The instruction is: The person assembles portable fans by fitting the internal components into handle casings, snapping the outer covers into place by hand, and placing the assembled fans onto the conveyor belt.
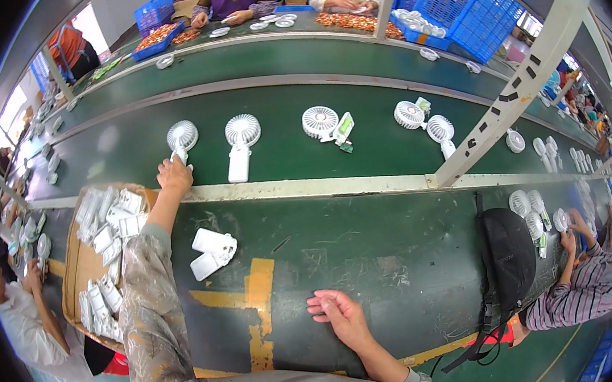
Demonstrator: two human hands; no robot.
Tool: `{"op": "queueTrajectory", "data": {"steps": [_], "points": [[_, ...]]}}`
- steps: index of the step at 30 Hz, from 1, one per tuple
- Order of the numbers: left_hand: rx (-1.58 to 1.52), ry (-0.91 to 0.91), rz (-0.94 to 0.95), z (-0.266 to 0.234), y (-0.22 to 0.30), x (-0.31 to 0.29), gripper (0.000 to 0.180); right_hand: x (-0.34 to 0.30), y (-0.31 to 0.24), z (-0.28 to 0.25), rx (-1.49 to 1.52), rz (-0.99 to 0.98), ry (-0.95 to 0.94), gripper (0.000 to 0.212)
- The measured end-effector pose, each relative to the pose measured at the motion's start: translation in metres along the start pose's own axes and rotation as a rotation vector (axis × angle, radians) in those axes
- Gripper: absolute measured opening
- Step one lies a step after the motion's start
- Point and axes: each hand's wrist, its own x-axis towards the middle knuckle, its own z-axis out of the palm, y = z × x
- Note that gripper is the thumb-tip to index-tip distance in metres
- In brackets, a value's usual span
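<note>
The small white plastic hand fan with a round head and a short handle (pixel 182 139) lies on the dark green moving belt (pixel 288 149), near the belt's close edge and toward its left end. The left hand (pixel 174 175) reaches out over the pale strip at that edge. Its fingers (pixel 176 161) touch the bottom of the fan's handle. They look curled around the handle end, but I cannot tell if they grip it tight. The round head of the fan sticks out past the fingers, farther up the belt.

A flat brown cardboard tray (pixel 72 266) sits at the left edge of the dark green table (pixel 370 258). It is full of small white plastic pieces (pixel 109 230), piled in rows. Just right of the tray, two white plastic handle shells (pixel 211 251) lie on the table, touching each other.

The right hand (pixel 340 314) rests on the table near its close edge, beside a yellow painted mark (pixel 257 297). Its fingers are loosely open and hold nothing.

More white fans (pixel 320 122) lie in a row along the belt to the right of the first one. Blue plastic crates (pixel 476 12) stand at the far right corner, and one holds white round parts. A shallow blue tray (pixel 156 39) at the far side holds small brown bits. A black bag (pixel 508 257) lies on the right part of the table.
</note>
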Motion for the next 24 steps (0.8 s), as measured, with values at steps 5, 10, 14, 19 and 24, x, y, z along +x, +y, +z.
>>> {"op": "queueTrajectory", "data": {"steps": [5,10,14,19,24], "points": [[-0.331,0.143,0.474,-0.029,0.129,-0.017,0.04,-0.002,-0.003,0.001,0.003,0.051,-0.017,0.025],[-0.601,-0.121,0.398,-0.015,0.266,-0.013,0.065,-0.004,0.004,-0.008,0.05,0.055,-0.009,0.027],[-0.69,-0.162,0.312,0.041,0.292,0.019,0.077,0.001,0.01,-0.003,0.084,0.089,-0.054,0.027],[-0.936,-0.635,0.313,0.027,0.306,0.02,0.065,0.001,-0.004,-0.008,0.04,0.105,-0.07,0.028],[-1.076,-0.578,0.368,-0.007,0.293,-0.024,0.056,-0.001,-0.004,-0.009,0.015,0.104,-0.069,0.029]]}}
